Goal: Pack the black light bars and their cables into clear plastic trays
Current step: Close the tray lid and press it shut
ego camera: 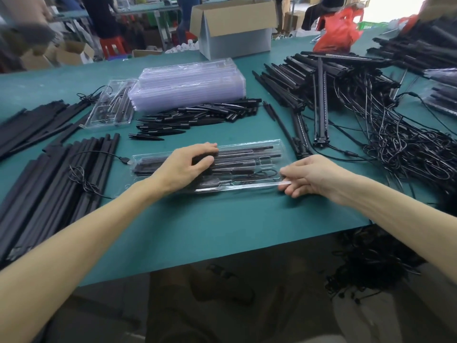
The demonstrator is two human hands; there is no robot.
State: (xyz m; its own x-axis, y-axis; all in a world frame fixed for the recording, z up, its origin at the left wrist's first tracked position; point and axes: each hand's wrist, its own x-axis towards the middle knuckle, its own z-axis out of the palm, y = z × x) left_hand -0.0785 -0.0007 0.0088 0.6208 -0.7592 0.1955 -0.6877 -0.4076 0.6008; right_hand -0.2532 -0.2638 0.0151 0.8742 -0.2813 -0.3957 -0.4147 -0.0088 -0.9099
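Note:
A clear plastic tray lies lengthwise on the green table in front of me, with black light bars and a coiled cable inside it. My left hand rests on the tray's left half, fingers bent over the bars and pressing down. My right hand pinches the tray's near right edge between thumb and fingers. A USB plug on a black cable lies just left of the tray.
Stacked empty clear trays stand behind, with a filled tray to their left. Black spikes lie in a heap. Black bars are piled left; light bars with tangled cables fill the right. A cardboard box sits at the back.

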